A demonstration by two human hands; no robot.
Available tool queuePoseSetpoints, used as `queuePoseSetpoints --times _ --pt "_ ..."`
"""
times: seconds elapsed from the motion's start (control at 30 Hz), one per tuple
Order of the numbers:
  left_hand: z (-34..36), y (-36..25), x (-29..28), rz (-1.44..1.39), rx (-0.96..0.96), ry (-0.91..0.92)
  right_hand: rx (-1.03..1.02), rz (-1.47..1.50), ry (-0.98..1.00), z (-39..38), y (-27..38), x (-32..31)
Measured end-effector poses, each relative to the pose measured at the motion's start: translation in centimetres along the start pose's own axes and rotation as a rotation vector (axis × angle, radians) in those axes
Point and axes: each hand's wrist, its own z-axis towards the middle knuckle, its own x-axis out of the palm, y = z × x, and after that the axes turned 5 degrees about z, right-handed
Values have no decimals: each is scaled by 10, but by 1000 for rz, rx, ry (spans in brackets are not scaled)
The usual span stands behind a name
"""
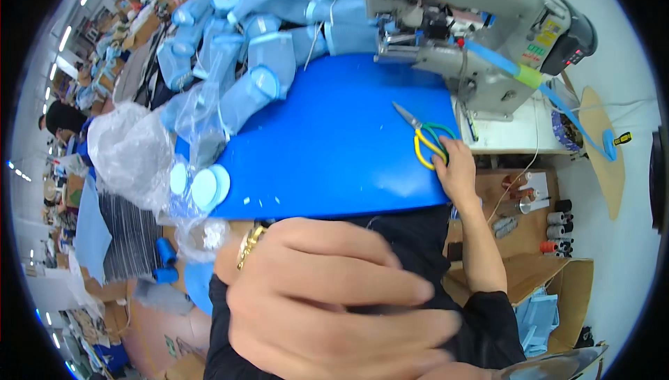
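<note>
My left hand [334, 296] fills the lower middle, close to the camera and slightly blurred, with a gold bracelet at its wrist. Its fingers are extended and loosely bent, with nothing visible held in them. My right hand [453, 171] grips the yellow and green handles of scissors [411, 118], which lie on a bright blue mat [320, 136] with blades toward the back left. Light blue mesh sleeve-like pieces [272, 59] are heaped along the mat's back and left, beside round light blue discs [209, 185] and clear plastic.
A sewing machine [509, 17] stands at the back right. A wooden shelf with thread spools [555, 233] and a box of blue pieces [536, 314] are at the lower right. A white plastic bundle [129, 150] is at the left, with another person [66, 125] beyond.
</note>
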Motion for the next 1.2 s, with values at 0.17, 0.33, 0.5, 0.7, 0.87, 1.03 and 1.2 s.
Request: queuePoseSetpoints --times 0.17,0.33,0.5,0.7,0.87,1.03,1.2 --pt "-13 -22 -10 -48 -360 -96 128 -80 168 14 6 -11" --pt "26 -38 -7 81 -319 -254 29 -54 188 26 17 -8" --pt "-1 -27 -16 -3 -323 -105 159 -126 275 26 7 -6" --pt "-79 69 23 368 -746 -1 215 554 346 15 -8 11" --pt "-253 171 47 858 -1105 217 288 1120 353 35 44 -1" --pt "-281 190 70 973 -1372 313 337 1195 227 65 53 12" --pt "-281 183 73 931 -1360 213 363 1238 183 83 58 17"
